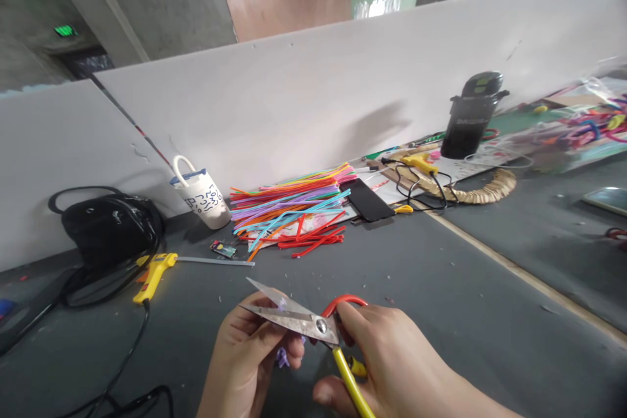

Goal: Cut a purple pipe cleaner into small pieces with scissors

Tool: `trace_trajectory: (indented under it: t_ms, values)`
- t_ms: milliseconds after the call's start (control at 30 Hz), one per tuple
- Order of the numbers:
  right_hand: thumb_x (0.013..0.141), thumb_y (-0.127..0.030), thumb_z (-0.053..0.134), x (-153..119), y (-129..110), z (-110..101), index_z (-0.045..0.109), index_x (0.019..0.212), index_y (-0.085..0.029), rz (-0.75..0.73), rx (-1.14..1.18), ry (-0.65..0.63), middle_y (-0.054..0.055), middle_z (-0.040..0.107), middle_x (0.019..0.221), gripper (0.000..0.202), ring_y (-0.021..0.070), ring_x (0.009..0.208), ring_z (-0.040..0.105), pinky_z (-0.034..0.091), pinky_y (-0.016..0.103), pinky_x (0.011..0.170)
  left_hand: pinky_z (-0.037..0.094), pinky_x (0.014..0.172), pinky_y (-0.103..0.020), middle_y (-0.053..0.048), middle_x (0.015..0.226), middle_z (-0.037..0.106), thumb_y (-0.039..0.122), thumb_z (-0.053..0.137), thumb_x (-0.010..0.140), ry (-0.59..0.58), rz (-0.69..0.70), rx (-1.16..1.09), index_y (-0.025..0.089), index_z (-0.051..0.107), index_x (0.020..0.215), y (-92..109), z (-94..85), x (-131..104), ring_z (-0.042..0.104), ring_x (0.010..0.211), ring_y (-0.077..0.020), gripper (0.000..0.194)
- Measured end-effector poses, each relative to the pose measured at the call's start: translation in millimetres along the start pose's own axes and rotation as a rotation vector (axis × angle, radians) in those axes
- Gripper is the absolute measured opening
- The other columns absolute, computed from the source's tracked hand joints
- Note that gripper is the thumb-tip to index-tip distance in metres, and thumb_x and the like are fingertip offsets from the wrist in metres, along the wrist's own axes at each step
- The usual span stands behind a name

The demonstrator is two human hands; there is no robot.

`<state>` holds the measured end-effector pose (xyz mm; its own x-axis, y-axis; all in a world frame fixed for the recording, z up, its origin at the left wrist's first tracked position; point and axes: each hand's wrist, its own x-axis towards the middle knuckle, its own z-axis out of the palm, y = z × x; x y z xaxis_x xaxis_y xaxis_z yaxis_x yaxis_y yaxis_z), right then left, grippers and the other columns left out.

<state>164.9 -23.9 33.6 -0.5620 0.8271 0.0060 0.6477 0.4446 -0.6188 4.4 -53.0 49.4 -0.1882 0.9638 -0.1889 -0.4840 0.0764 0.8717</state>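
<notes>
My right hand [392,346] grips a pair of scissors [304,325] with one red and one yellow handle. Their blades are spread apart and point left, over the fingers of my left hand [245,353]. That hand is closed around a small purple fuzzy piece [283,358], which looks like pipe cleaner and shows below the fingers. A bit of purple also appears between the blades. Most of the piece is hidden by my fingers. Beyond my hands lies a bundle of colourful pipe cleaners [289,209], with loose red pipe cleaners [318,238] at its front.
On the left are a yellow glue gun [155,277] with its cord, a black bag [108,228] and a white cup [208,202]. A black phone [369,201], another yellow glue gun [421,163] and a dark bottle [470,121] stand or lie farther right, before a white partition [294,104].
</notes>
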Motion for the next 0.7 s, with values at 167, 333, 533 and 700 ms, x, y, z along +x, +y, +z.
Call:
trace_trajectory:
  t_ms: [167, 333, 533, 700]
  values:
    - [0.066, -0.067, 0.056, -0.7, -0.5, 0.7, 0.055, 0.077, -0.018, 0.027, 0.013, -0.015, 0.005, 0.063, 0.070, 0.049, 0.0198, 0.057, 0.058, 0.034, 0.024, 0.050, 0.039, 0.041, -0.015, 0.001, 0.046, 0.064, 0.028, 0.082, 0.053, -0.009, 0.001, -0.005, 0.015, 0.068, 0.066, 0.3, -0.1, 0.2, 0.053, 0.039, -0.0066, 0.024]
    - [0.068, -0.064, 0.055, -0.9, -2.4, 1.1, 0.056, 0.077, -0.018, 0.047, -0.011, -0.028, 0.006, 0.064, 0.071, 0.047, 0.0190, 0.057, 0.058, 0.033, 0.023, 0.049, 0.040, 0.042, -0.015, 0.000, 0.047, 0.065, 0.028, 0.081, 0.055, -0.032, 0.003, -0.010, 0.014, 0.068, 0.067, -0.6, -2.2, 0.6, 0.053, 0.039, -0.0065, 0.023]
    - [0.074, -0.056, 0.054, 2.0, 0.2, 4.1, 0.053, 0.070, -0.019, 0.071, -0.043, -0.011, 0.004, 0.062, 0.062, 0.037, 0.0161, 0.052, 0.055, 0.026, 0.022, 0.047, 0.041, 0.041, -0.016, 0.000, 0.045, 0.062, 0.026, 0.078, 0.059, -0.070, 0.012, -0.009, 0.015, 0.068, 0.068, -1.9, -4.3, 1.4, 0.051, 0.040, -0.0069, 0.018]
    - [0.076, -0.052, 0.051, 1.9, 3.8, 4.9, 0.045, 0.069, -0.020, 0.012, 0.077, 0.016, 0.000, 0.055, 0.059, 0.033, 0.0122, 0.047, 0.045, 0.026, 0.022, 0.046, 0.041, 0.039, -0.014, 0.001, 0.051, 0.064, 0.025, 0.079, 0.057, -0.072, 0.003, -0.034, 0.014, 0.068, 0.062, 0.3, -1.3, 1.1, 0.051, 0.040, -0.0055, 0.017]
